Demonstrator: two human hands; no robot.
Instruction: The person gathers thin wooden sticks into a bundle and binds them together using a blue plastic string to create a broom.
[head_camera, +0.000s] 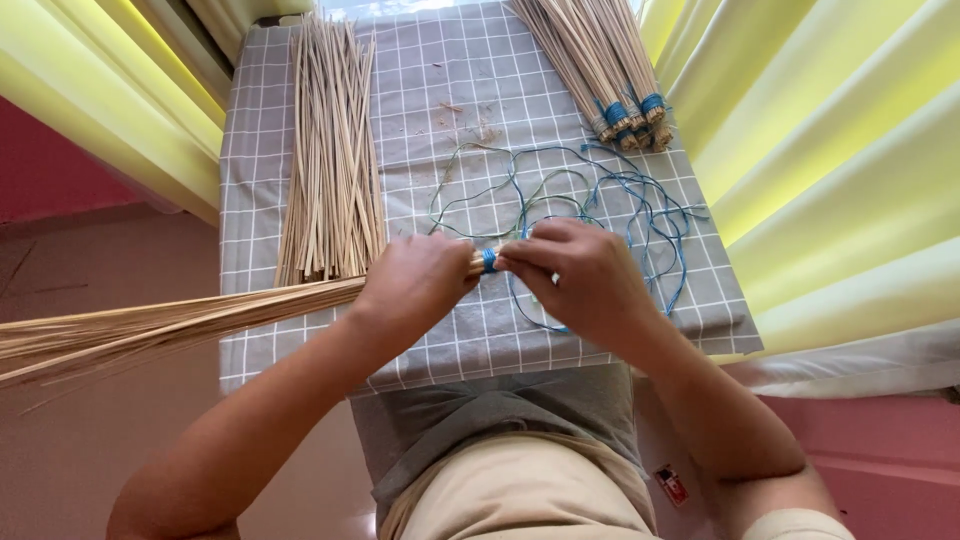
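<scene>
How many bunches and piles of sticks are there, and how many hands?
Bunch of sticks held in the hands, blue string wound at its end: 1
Loose pile of sticks on the checked cloth: 1
Cluster of tied bunches with blue bindings at the far right; too tightly packed to count singly: 1
Tangle of blue and green string: 1
Hands: 2, left hand, right hand
Total: 6

1. Two hands: left hand (415, 285), right hand (580, 275).
2. One held stick bundle (170, 325).
3. One loose stick pile (330, 150), far left.
4. Several tied bundles (625, 105), far right; exact number unclear.
5. One thread tangle (640, 215).
</scene>
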